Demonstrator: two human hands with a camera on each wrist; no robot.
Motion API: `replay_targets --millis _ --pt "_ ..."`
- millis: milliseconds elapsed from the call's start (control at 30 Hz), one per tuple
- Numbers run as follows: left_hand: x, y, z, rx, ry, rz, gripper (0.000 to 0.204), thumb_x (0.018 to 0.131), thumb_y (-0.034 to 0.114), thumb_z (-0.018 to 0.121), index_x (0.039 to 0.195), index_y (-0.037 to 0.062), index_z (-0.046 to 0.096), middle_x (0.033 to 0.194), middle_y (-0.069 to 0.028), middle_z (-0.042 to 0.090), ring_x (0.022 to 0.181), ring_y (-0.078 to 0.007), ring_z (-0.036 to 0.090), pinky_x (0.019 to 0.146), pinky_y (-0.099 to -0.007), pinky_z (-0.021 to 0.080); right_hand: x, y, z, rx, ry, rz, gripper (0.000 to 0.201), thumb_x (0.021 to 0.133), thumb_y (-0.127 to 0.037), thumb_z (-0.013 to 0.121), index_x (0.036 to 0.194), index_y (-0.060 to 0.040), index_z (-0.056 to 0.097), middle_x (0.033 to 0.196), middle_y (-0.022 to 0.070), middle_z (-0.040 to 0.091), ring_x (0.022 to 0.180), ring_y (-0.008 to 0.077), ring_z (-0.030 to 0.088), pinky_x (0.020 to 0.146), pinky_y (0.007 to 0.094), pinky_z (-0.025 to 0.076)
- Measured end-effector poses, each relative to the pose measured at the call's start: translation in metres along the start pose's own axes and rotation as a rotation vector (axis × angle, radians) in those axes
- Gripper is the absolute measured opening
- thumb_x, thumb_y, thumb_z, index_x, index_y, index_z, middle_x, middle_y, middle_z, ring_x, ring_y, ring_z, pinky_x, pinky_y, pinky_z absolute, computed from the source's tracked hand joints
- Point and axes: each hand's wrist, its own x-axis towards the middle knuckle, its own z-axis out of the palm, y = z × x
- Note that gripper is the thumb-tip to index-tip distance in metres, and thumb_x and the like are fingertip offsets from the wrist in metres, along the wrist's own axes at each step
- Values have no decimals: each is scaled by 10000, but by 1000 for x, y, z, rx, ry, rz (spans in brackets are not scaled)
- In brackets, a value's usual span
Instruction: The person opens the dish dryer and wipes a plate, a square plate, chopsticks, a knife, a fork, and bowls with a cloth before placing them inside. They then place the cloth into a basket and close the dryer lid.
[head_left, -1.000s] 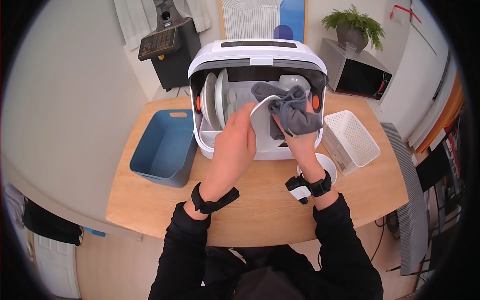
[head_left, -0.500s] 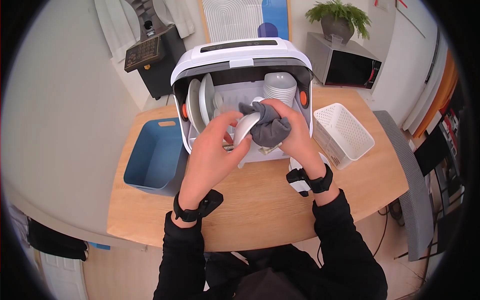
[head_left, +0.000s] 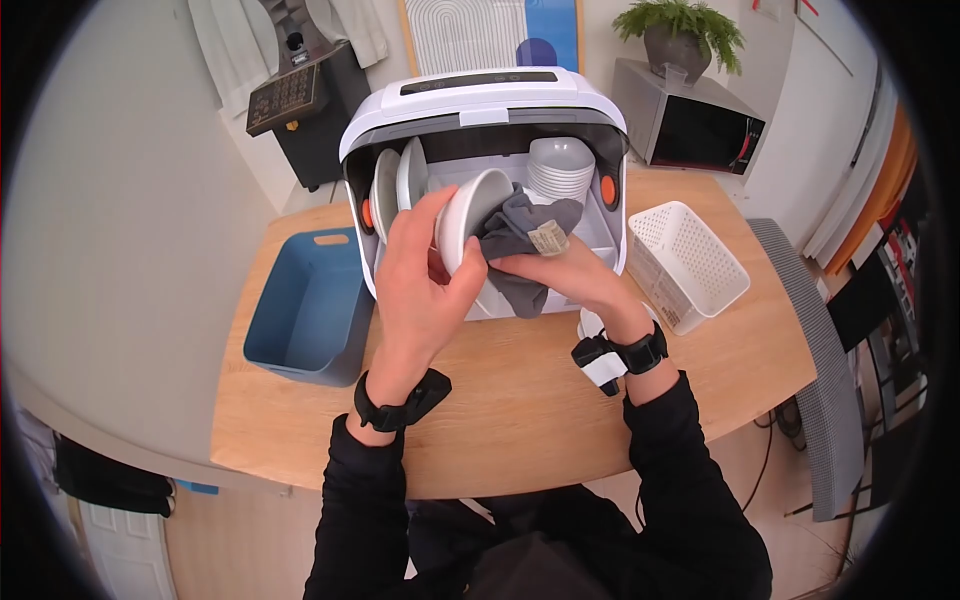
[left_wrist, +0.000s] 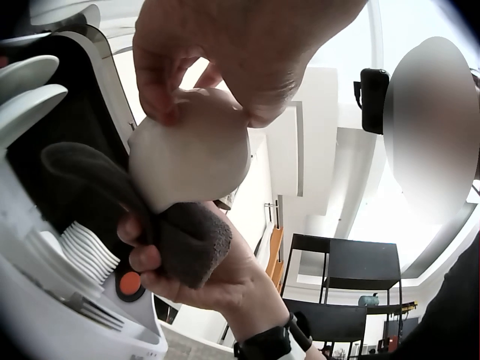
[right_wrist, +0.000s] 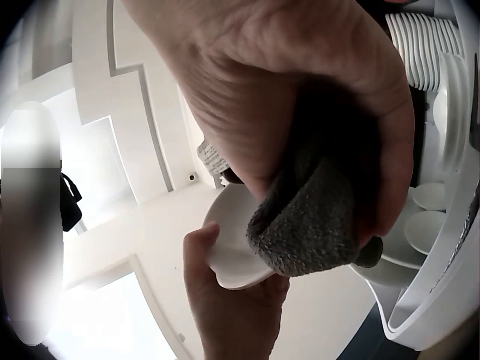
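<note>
Long black sleeves [head_left: 365, 500], black wrist straps [head_left: 400, 405], and a white-and-black wrist camera [head_left: 600, 365].

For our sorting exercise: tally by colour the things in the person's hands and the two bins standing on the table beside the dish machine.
White: 2 (bowl held by the left hand; perforated basket)
Grey: 1 (cloth gripped by the right hand)
Blue: 1 (bin)
Total: 4

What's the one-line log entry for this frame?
left hand: grips white bowl | right hand: presses grey cloth into bowl | place: in front of open dish dryer | table
</note>
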Motion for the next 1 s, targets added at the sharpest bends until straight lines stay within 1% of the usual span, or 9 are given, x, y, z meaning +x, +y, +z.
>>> replay_targets --millis 100,133,233,367,467,567,600,800,1000 --pt "3 0 -7 -5 50 -59 444 819 121 665 1246 73 555 921 -50 566 602 -96 533 541 -245 454 5 9 -6 -208 399 -191 541 867 -222 658 1313 -27 422 1198 108 582 1090 194 562 929 307 453" --pt "5 0 -11 -46 43 -128 439 826 124 666 1247 73 554 903 -45 562 592 -90 524 534 -240 443 1 6 -13 58 415 -154 546 893 -213 602 1347 -35 356 1228 124 554 1094 206 554 937 324 451" --pt "6 3 -10 -120 14 -206 428 844 136 679 1245 64 549 849 -27 540 578 -70 494 517 -224 406 -6 1 -11 -18 512 -347 539 882 -171 595 1341 -31 348 1248 126 533 1103 193 538 935 314 448" --pt "-2 15 -1 -128 -60 -162 466 814 139 703 1245 53 546 892 -37 555 609 -97 542 538 -235 450 -7 -2 25 -39 413 -350 426 825 -102 626 1221 15 523 1057 106 633 890 163 613 813 318 498" --pt "0 -1 -6 2 -113 -93 515 758 122 705 1244 65 545 998 -69 584 660 -158 604 584 -257 510 -10 -1 19 -172 114 -213 336 782 -101 656 1099 6 626 969 124 665 789 198 646 742 348 510" --pt "-3 4 -4 25 -169 -66 529 746 118 699 1250 89 543 1015 -82 586 673 -160 608 575 -261 510 -16 -14 5 -400 25 -147 310 741 -92 673 1042 -21 653 962 143 666 827 277 658 722 361 506" --pt "-3 6 -3 91 -176 -15 483 800 41 650 1269 61 540 1027 -43 599 748 -89 599 606 -218 505 -16 -9 1 -667 123 -208 324 713 -90 679 1032 -36 651 985 147 649 860 351 629 742 374 504" --pt "-3 9 2 61 -184 -68 509 771 18 622 1271 76 548 1101 -47 570 791 -94 586 600 -215 501 -5 6 17 -513 345 -444 322 701 -132 685 1002 -23 643 1041 138 622 878 371 614 767 408 492" --pt "3 8 -15 56 -307 -100 517 791 62 622 1298 123 543 943 -71 539 704 -185 587 631 -283 507 -15 -19 -3 -755 99 -79 307 744 -148 633 1010 3 639 942 130 644 832 299 628 719 357 497"
